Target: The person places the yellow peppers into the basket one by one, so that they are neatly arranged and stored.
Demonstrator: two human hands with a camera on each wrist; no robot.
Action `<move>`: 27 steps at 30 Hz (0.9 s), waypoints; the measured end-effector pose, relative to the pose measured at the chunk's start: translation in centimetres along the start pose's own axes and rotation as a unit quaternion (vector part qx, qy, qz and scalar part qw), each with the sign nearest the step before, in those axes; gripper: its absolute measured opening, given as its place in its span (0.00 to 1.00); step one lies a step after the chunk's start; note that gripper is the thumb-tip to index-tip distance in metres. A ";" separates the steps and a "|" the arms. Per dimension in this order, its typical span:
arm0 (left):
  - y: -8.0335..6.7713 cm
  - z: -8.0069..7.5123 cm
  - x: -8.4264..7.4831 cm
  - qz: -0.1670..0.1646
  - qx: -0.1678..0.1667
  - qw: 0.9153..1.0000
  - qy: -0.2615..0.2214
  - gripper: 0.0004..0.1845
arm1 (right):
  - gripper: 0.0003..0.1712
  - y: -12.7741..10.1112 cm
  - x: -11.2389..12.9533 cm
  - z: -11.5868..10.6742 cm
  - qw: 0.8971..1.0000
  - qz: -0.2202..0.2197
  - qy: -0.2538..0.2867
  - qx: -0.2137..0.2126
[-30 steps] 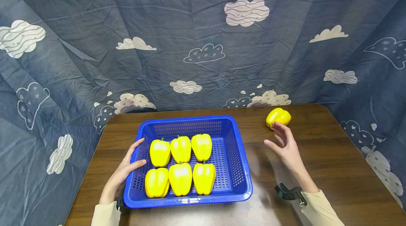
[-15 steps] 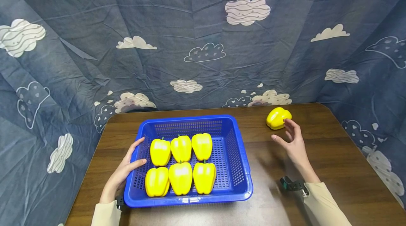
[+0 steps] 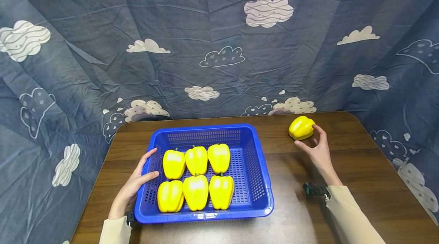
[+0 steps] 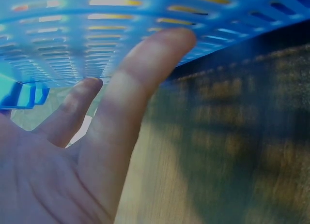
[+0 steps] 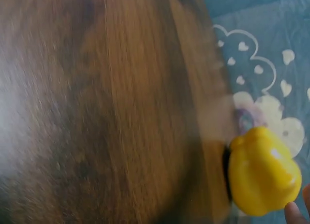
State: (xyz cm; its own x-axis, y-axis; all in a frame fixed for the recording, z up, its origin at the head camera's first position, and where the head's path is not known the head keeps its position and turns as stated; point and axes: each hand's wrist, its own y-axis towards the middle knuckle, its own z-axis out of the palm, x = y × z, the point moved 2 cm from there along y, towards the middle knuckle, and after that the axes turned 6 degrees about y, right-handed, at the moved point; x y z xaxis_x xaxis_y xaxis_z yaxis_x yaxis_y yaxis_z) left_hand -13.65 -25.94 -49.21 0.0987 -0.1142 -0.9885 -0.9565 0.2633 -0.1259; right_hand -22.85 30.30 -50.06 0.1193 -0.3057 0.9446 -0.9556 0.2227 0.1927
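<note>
Pepper [image 3: 301, 128] near table's [image 3: 360, 168] far edge, right hand [image 3: 317, 152] grip half-open, fingertips touching it.

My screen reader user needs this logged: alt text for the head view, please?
A right hand cups a loose yellow pepper at the wooden table's far right. The left hand rests on a blue basket holding six yellow peppers.

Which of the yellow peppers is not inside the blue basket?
The lone pepper at the table's far right. It lies on the wood beside the right hand, whereas the other six sit in two rows inside the basket.
</note>
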 end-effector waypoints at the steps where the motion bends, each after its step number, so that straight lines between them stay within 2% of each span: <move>1: 0.0 0.0 0.0 0.002 0.001 1.000 -0.001 0.38 | 0.50 0.2 -0.2 0.0 1.000 0.001 -0.004 -0.001; 9: 0.0 0.0 0.0 0.006 0.001 1.000 0.002 0.38 | 0.53 1.3 -1.5 -0.5 0.999 0.002 -0.040 0.002; 27: 0.1 -0.2 0.3 0.002 0.003 1.000 0.012 0.38 | 0.59 3.9 -3.8 -1.4 0.994 -0.008 -0.103 0.042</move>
State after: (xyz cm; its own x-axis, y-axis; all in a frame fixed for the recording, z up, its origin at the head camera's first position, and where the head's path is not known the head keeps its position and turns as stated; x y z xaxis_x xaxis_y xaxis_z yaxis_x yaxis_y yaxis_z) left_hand -13.80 -26.14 -49.49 0.0880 -0.1359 -0.9868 -0.9550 0.2702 -0.1223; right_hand -26.63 33.66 -52.57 0.0853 -0.4931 0.8658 -0.9743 0.1405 0.1761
